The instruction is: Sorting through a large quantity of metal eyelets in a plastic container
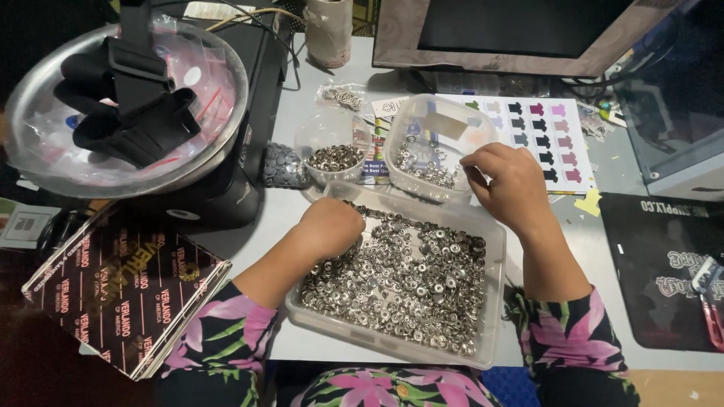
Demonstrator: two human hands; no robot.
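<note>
- The left hand (332,226) is seen at centre frame, curled knuckles-up and dipped into a heap of small silver metal snaps (400,275); whether any snap is pinched cannot be told, since the fingertips are hidden.
- The snaps are held in a clear rectangular plastic tray (494,301) that fills the lower centre of the frame.
- The right hand (509,181) is held at centre right, over the far right corner of the tray, its fingers bent together near the rim of a smaller clear tub (437,147); what is gripped, if anything, cannot be made out.
- A thin layer of snaps is seen in the tub, just above the tray.
- A small round clear bowl (332,151) of snaps is placed left of the tub.
- A white sheet (547,139) printed with rows of small shirt shapes in pink, purple, grey and black is laid at upper right, partly under the tub.
- A flat dark box (124,290) with repeated gold lettering lies tilted at lower left.
- A round metal basin (226,83) holding clear plastic bags and black straps is seen at upper left.
- A black mat (660,264) with pale lettering lies at the right edge.
</note>
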